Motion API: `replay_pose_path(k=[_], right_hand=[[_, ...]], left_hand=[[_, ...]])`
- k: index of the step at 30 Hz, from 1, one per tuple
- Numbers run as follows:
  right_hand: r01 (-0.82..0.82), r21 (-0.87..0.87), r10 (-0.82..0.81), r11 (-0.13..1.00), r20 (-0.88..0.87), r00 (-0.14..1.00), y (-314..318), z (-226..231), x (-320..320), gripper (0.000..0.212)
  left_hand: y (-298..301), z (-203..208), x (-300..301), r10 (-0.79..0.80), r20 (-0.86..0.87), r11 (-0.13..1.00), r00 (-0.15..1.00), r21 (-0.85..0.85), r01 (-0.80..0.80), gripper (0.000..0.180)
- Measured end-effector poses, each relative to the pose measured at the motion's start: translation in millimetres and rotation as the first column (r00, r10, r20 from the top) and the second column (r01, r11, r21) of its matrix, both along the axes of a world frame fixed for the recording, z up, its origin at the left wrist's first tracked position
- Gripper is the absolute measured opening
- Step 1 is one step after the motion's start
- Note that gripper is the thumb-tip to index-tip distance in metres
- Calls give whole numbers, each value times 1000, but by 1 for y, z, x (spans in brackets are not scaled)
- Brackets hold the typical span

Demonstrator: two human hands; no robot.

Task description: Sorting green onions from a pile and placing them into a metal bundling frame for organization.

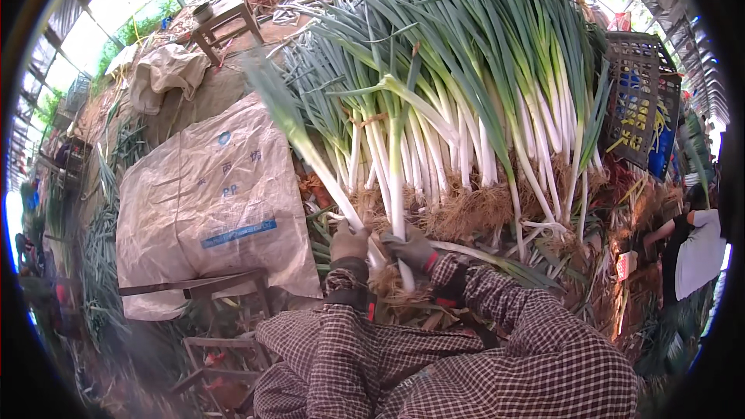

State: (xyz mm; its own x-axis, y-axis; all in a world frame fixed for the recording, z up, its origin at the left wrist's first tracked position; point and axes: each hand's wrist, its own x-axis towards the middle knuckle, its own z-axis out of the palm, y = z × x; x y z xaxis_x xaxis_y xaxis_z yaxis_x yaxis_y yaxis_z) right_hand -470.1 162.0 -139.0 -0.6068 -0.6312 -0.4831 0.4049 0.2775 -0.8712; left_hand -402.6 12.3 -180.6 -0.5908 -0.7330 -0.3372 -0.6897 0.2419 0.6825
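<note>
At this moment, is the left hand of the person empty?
No, the left hand is closed around a green onion, whose leafy end leans up and to the left.

Grey-brown work glove (353, 239) on the left hand (348, 245), matching glove (419, 247) on the right hand (413, 252), dark cuff bands (345, 296) behind each hand, red patches (448, 302) beside them, dark-and-pale checked sleeves (500, 289) farther back from the hands

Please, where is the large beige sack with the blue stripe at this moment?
In the head view, the large beige sack lies on the left side, to the left of the leek pile and the person's left hand.
</note>
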Motion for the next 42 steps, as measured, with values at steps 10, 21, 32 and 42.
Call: replay_pose_path(k=[10, 21, 32, 42], right_hand=[[-282, 107, 289, 954, -67, 955, -37, -5, -69, 59], [195, 843, 316, 500, -388, 866, -64, -19, -157, 93], [172, 925, 530, 338, -338, 778, -68, -38, -175, 102], [207, 724, 188, 658, -424, 886, -73, -54, -171, 100]], left_hand=[[-5, 78, 8, 124, -104, 339, 987, 939, 57, 62], [-12, 160, 12, 341, -394, 409, 854, 880, 242, 32], [-4, 187, -4, 287, -504, 500, 815, 804, 321, 42], [-14, 186, 5, 396, -529, 390, 750, 837, 385, 46]])
